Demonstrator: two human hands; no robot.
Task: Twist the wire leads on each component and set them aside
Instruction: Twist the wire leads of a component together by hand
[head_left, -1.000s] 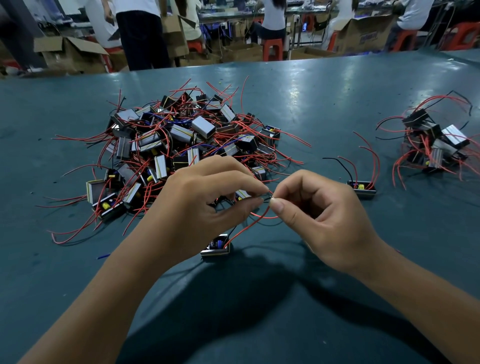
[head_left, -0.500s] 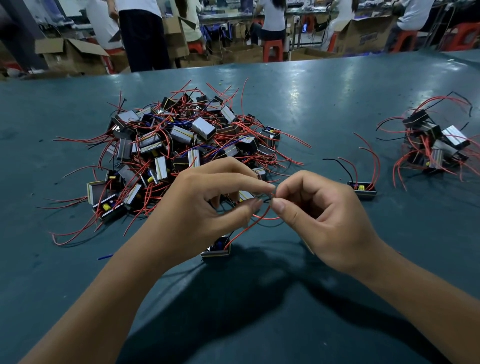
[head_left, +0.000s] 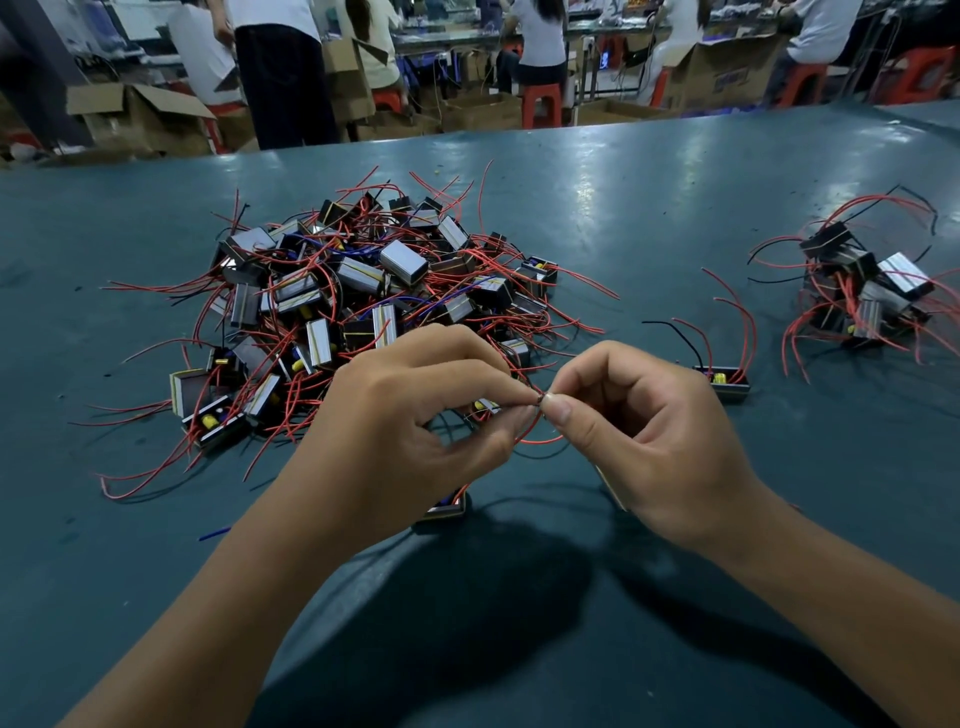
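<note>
Both hands, left (head_left: 415, 415) and right (head_left: 649, 431), pinch red wire ends (head_left: 540, 400) together above the bench (head_left: 623, 208), each grip closed tight.

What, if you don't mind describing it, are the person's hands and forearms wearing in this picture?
Nothing that shows: the left hand and the right hand are bare, with no gloves, rings or finger cots visible. Both forearms are bare up to the picture's edge, with no sleeve, watch or wrist strap in view. The fingernails are short and unpainted.

Head view — looks forward-down (close) over table (head_left: 675, 197).
</note>
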